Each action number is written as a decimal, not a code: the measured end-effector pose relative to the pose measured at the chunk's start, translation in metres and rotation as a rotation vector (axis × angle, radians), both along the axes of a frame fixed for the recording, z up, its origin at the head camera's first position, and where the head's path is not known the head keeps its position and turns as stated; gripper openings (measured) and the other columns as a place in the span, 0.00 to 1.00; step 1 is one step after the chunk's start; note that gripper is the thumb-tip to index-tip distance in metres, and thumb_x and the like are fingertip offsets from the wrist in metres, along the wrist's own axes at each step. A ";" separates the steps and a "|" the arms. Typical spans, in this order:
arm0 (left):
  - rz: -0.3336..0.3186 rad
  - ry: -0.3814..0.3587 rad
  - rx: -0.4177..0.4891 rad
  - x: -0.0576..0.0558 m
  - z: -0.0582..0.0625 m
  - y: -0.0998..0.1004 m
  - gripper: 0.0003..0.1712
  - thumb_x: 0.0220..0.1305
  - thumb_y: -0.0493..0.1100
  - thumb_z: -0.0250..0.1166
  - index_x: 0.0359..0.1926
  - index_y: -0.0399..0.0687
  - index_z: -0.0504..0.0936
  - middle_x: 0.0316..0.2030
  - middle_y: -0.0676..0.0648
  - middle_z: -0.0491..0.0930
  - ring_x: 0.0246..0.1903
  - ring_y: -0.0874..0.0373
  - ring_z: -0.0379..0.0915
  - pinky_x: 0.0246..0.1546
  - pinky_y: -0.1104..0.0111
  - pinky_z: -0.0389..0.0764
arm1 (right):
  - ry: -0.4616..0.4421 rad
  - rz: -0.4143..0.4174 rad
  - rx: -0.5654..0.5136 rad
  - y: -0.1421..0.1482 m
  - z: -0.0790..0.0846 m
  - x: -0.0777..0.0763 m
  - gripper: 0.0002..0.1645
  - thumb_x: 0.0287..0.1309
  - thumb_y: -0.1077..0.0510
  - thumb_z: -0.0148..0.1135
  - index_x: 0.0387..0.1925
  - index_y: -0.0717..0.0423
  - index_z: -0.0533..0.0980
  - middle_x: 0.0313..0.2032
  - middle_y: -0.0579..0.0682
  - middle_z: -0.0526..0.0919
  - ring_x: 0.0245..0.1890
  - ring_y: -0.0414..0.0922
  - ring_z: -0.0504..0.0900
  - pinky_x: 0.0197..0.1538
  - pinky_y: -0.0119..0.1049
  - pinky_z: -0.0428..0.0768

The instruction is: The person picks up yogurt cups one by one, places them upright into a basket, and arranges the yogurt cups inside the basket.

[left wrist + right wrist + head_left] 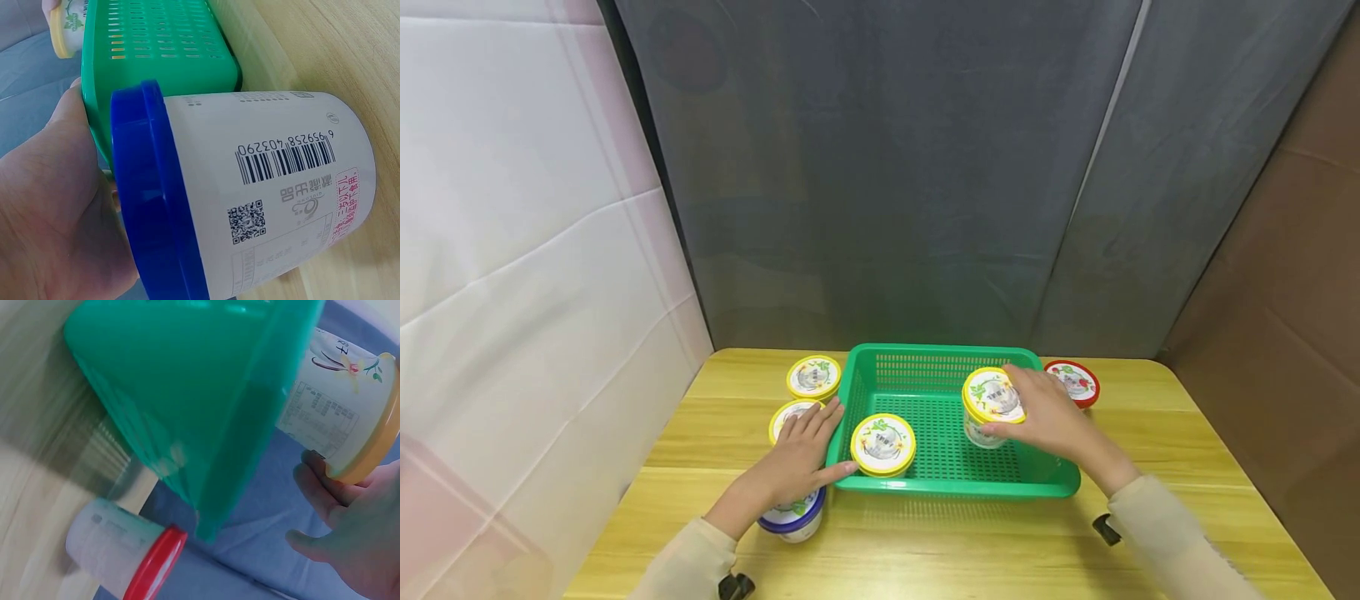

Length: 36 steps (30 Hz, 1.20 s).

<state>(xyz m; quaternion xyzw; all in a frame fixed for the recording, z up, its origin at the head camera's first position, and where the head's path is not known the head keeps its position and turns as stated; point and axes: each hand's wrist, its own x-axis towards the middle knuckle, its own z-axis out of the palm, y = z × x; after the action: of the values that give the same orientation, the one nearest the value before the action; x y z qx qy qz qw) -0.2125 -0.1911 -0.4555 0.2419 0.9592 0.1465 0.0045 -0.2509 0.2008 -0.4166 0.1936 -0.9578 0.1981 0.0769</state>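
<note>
In the head view, my right hand [1051,417] grips a yellow-lidded paper tub [992,396] by the lid's right side, over the right half of a green plastic basket [958,488]. A second yellow-lidded tub [883,444] stands inside, at the front left. My left hand [801,458] lies spread at the basket's left rim, thumb near that tub. Its fingers partly cover another yellow-lidded tub [790,413] outside the basket. Beneath the palm side stands a blue-lidded tub [797,527], whose barcode side fills the left wrist view.
One more yellow-lidded tub [814,377] stands behind, left of the basket. Beyond the basket's right end is a red-lidded tub [1077,383], partly hidden by the right hand. The wooden table [925,558] ends at a grey curtain [880,183].
</note>
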 end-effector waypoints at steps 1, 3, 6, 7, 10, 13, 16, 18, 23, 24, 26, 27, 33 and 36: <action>0.001 0.000 0.000 0.000 0.000 0.000 0.50 0.69 0.68 0.53 0.78 0.42 0.49 0.79 0.41 0.47 0.77 0.35 0.44 0.72 0.35 0.46 | 0.004 0.003 0.005 -0.002 -0.001 0.000 0.62 0.43 0.26 0.70 0.70 0.59 0.63 0.60 0.55 0.77 0.60 0.57 0.74 0.65 0.62 0.67; 0.001 -0.001 0.000 -0.001 -0.001 0.000 0.50 0.69 0.68 0.53 0.78 0.42 0.49 0.79 0.41 0.47 0.77 0.35 0.44 0.72 0.34 0.46 | 0.013 0.013 0.013 -0.006 -0.005 0.000 0.61 0.43 0.26 0.70 0.69 0.58 0.64 0.58 0.53 0.78 0.58 0.55 0.74 0.64 0.59 0.68; 0.001 -0.002 0.003 -0.001 -0.001 0.000 0.50 0.69 0.68 0.53 0.78 0.42 0.49 0.79 0.41 0.47 0.77 0.35 0.43 0.72 0.34 0.46 | 0.016 0.033 0.012 -0.011 -0.009 0.001 0.59 0.43 0.28 0.71 0.69 0.57 0.64 0.57 0.53 0.79 0.58 0.55 0.74 0.64 0.58 0.68; 0.000 -0.003 0.004 -0.001 -0.002 0.000 0.50 0.69 0.68 0.53 0.78 0.42 0.49 0.79 0.41 0.46 0.77 0.35 0.43 0.72 0.35 0.46 | 0.013 0.038 0.011 -0.013 -0.011 0.002 0.60 0.43 0.27 0.71 0.69 0.57 0.64 0.57 0.53 0.79 0.60 0.56 0.74 0.65 0.59 0.67; 0.000 -0.006 0.006 -0.001 -0.001 0.000 0.50 0.69 0.68 0.53 0.78 0.42 0.49 0.79 0.41 0.46 0.77 0.36 0.43 0.73 0.35 0.46 | 0.004 0.050 0.013 -0.018 -0.015 0.003 0.60 0.43 0.26 0.70 0.69 0.58 0.64 0.57 0.53 0.79 0.60 0.56 0.74 0.67 0.62 0.65; 0.001 -0.006 0.007 -0.001 0.000 0.000 0.50 0.69 0.68 0.53 0.78 0.42 0.49 0.79 0.41 0.46 0.77 0.35 0.43 0.72 0.34 0.46 | -0.001 0.055 0.021 -0.022 -0.021 0.005 0.61 0.42 0.25 0.70 0.68 0.57 0.64 0.54 0.51 0.80 0.58 0.54 0.75 0.67 0.62 0.64; 0.003 -0.005 0.010 0.000 0.001 0.000 0.50 0.69 0.68 0.53 0.78 0.42 0.49 0.79 0.41 0.47 0.77 0.35 0.43 0.72 0.34 0.46 | 0.002 0.063 0.022 -0.028 -0.026 0.006 0.61 0.41 0.24 0.70 0.68 0.56 0.65 0.51 0.49 0.80 0.56 0.52 0.76 0.66 0.60 0.66; 0.004 -0.006 0.009 0.000 0.001 0.001 0.50 0.69 0.68 0.53 0.78 0.42 0.49 0.79 0.41 0.47 0.77 0.35 0.43 0.72 0.34 0.46 | 0.003 0.066 0.024 -0.031 -0.029 0.006 0.61 0.40 0.24 0.71 0.67 0.56 0.66 0.50 0.48 0.80 0.55 0.51 0.76 0.66 0.59 0.66; 0.006 -0.009 0.006 0.000 0.001 0.001 0.50 0.69 0.68 0.53 0.78 0.42 0.49 0.79 0.41 0.46 0.77 0.35 0.43 0.72 0.34 0.46 | -0.023 0.070 0.016 -0.039 -0.032 0.009 0.61 0.38 0.25 0.72 0.67 0.56 0.66 0.50 0.48 0.80 0.54 0.50 0.76 0.66 0.58 0.66; 0.006 -0.007 0.007 0.000 0.000 0.001 0.50 0.69 0.67 0.53 0.78 0.42 0.49 0.79 0.41 0.47 0.77 0.35 0.43 0.72 0.34 0.46 | -0.031 0.070 0.014 -0.041 -0.033 0.010 0.62 0.38 0.25 0.72 0.67 0.56 0.66 0.51 0.49 0.80 0.56 0.50 0.76 0.66 0.59 0.66; 0.006 -0.006 0.009 0.000 0.000 0.001 0.50 0.69 0.67 0.53 0.78 0.42 0.49 0.79 0.41 0.47 0.77 0.35 0.43 0.72 0.34 0.46 | -0.045 0.070 0.013 -0.042 -0.035 0.010 0.62 0.38 0.24 0.72 0.68 0.56 0.65 0.54 0.51 0.79 0.58 0.52 0.75 0.67 0.59 0.65; 0.006 -0.005 0.011 0.000 0.000 0.001 0.50 0.69 0.67 0.53 0.78 0.42 0.49 0.79 0.41 0.47 0.77 0.35 0.43 0.72 0.34 0.46 | -0.051 0.070 0.011 -0.043 -0.036 0.011 0.63 0.38 0.24 0.72 0.69 0.56 0.65 0.57 0.52 0.79 0.60 0.53 0.74 0.67 0.59 0.64; 0.009 -0.009 0.018 0.000 0.000 0.000 0.50 0.69 0.67 0.53 0.78 0.42 0.49 0.79 0.41 0.46 0.77 0.35 0.42 0.72 0.34 0.45 | -0.090 0.082 0.017 -0.046 -0.042 0.013 0.64 0.39 0.24 0.71 0.71 0.55 0.63 0.61 0.53 0.77 0.64 0.54 0.73 0.68 0.61 0.63; 0.008 -0.008 0.017 0.000 -0.001 0.000 0.50 0.69 0.67 0.53 0.78 0.43 0.49 0.79 0.41 0.46 0.77 0.35 0.42 0.72 0.34 0.45 | -0.116 0.090 0.021 -0.046 -0.044 0.013 0.65 0.40 0.24 0.70 0.72 0.55 0.61 0.64 0.54 0.75 0.66 0.55 0.71 0.69 0.62 0.61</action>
<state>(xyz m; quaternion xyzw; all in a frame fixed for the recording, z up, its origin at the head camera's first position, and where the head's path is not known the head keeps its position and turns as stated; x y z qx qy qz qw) -0.2128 -0.1909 -0.4569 0.2373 0.9589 0.1555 0.0057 -0.2377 0.1544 -0.4606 0.2256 -0.9529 0.2025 0.0102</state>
